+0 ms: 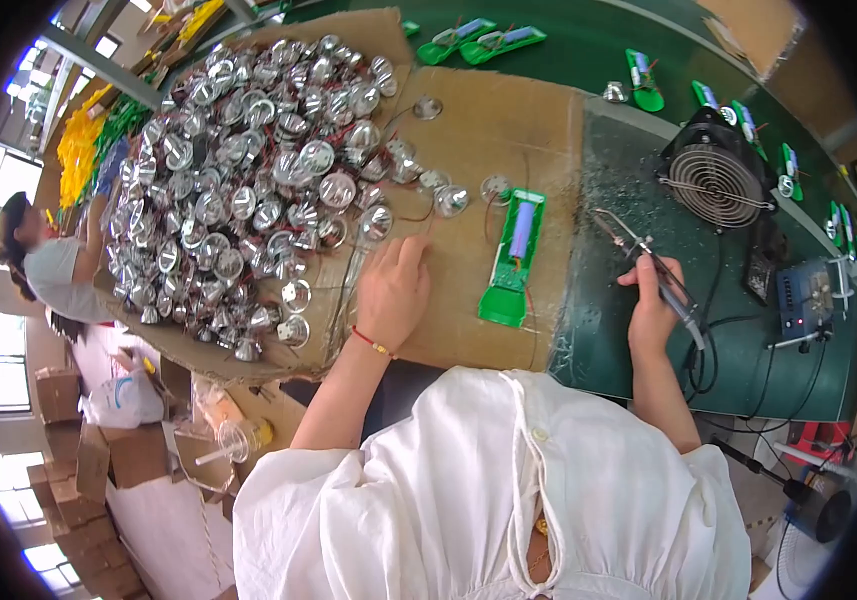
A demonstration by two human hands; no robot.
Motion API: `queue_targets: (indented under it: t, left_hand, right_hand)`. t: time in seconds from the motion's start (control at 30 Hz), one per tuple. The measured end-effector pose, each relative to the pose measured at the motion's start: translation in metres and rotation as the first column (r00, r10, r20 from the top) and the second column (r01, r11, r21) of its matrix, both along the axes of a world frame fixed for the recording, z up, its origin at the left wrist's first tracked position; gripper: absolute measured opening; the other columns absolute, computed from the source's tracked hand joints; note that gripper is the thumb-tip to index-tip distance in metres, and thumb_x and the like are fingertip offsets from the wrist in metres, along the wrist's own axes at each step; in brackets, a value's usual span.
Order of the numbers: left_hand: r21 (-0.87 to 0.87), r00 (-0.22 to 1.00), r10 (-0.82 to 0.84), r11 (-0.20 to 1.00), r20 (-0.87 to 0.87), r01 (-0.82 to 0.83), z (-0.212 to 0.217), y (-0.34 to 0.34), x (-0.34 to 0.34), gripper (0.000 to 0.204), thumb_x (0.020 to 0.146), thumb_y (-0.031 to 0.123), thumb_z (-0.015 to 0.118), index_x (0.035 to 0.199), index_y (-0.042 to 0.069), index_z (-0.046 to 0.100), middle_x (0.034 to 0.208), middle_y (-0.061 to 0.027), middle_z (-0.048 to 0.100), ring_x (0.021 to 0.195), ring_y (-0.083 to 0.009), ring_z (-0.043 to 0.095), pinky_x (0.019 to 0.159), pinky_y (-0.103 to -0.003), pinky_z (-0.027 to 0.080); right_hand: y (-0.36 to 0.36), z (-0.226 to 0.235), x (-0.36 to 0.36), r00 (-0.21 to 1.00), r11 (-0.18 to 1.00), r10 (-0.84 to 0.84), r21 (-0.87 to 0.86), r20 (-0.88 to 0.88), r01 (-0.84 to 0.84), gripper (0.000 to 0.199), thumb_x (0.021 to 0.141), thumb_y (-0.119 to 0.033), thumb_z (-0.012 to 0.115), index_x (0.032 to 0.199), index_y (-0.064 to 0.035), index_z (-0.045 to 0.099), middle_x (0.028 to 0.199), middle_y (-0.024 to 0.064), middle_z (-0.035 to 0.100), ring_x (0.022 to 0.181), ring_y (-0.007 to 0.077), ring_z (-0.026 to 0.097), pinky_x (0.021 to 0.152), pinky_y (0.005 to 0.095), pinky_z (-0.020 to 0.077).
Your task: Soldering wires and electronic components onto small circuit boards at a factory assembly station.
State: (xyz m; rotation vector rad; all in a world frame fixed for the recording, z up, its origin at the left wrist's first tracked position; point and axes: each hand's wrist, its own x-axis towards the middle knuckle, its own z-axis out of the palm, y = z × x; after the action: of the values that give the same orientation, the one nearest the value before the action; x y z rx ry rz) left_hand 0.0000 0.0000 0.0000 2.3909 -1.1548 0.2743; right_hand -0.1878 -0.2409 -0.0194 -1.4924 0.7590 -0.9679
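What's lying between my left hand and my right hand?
The head view shows a green casing with a lilac cell on cardboard, then dark green tabletop.

Bare cardboard (456,310) leaves a low, open path between the left hand (395,285) and the green casing (505,284). Heaped reflectors (238,180) block passage to the left. Right of the casing, the worktop (596,320) offers room up to the soldering iron (670,292); beyond, the fan (716,185) and looping cable (714,362) obstruct.
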Motion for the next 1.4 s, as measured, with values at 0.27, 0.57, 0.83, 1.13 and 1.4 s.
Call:
queue_targets:
  t: [0.27, 0.57, 0.83, 1.13, 1.4]
  left_hand:
    - [-0.131, 0.988, -0.005, 0.991, -0.155, -0.016, -0.001, -0.007, -0.002, 0.022, 0.072, 0.011, 0.067, 0.092, 0.008, 0.060, 0.072, -0.0054, 0.062, 0.069, -0.0249, 0.058, 0.065, -0.035, 0.045]
    - [-0.166, 0.712, -0.034, 0.979, -0.701, -0.116, 0.023, -0.011, -0.035, 0.010, 0.077, 0.013, 0.066, 0.075, 0.003, 0.065, 0.071, -0.0073, 0.060, 0.062, -0.0168, 0.056, 0.053, -0.026, 0.046]
    - [-0.219, 0.747, -0.118, 0.975, -0.655, -0.038, 0.005, -0.027, -0.042, 0.013, 0.079, 0.010, 0.065, 0.074, -0.001, 0.061, 0.077, -0.0038, 0.057, 0.062, -0.0093, 0.050, 0.055, -0.023, 0.040]
    - [-0.213, 0.705, -0.080, 0.971, -0.704, -0.103, 0.000, -0.029, -0.040, 0.014, 0.075, 0.013, 0.066, 0.070, 0.001, 0.063, 0.071, -0.0089, 0.057, 0.055, -0.0169, 0.051, 0.051, -0.027, 0.040]
    - [-0.217, 0.689, -0.107, 0.973, -0.716, -0.074, -0.003, -0.029, -0.038, 0.016, 0.080, 0.011, 0.065, 0.073, -0.001, 0.058, 0.068, -0.0015, 0.055, 0.052, -0.0055, 0.048, 0.047, -0.022, 0.038]
  right_hand:
    - [0.005, -0.003, 0.002, 0.999, 0.998, 0.031, 0.050, 0.043, -0.034, 0.016, 0.085, -0.014, 0.059, 0.085, -0.0006, 0.052, 0.064, 0.0057, 0.057, 0.059, 0.0131, 0.056, 0.063, 0.0253, 0.0455]
    - [0.043, 0.026, -0.032, 0.912, 0.912, 0.410, 0.026, 0.010, -0.410, 0.020, 0.079, -0.006, 0.062, 0.091, 0.0026, 0.049, 0.078, 0.0134, 0.063, 0.071, 0.0165, 0.062, 0.067, 0.0270, 0.0494]
    - [0.056, 0.021, -0.021, 0.884, 0.887, 0.459, -0.015, -0.085, -0.462, 0.014, 0.080, -0.004, 0.061, 0.087, 0.0032, 0.050, 0.070, 0.0114, 0.060, 0.063, 0.0153, 0.060, 0.059, 0.0280, 0.0506]
    - [0.063, 0.020, -0.012, 0.893, 0.892, 0.447, 0.088, -0.040, -0.443, 0.012, 0.081, -0.005, 0.059, 0.086, 0.0031, 0.050, 0.067, 0.0111, 0.059, 0.061, 0.0153, 0.060, 0.059, 0.0281, 0.0500]
    - [0.062, 0.020, -0.016, 0.928, 0.919, 0.369, 0.129, 0.055, -0.373, 0.014, 0.081, -0.004, 0.061, 0.088, 0.0032, 0.051, 0.072, 0.0116, 0.061, 0.063, 0.0133, 0.061, 0.059, 0.0255, 0.0509]
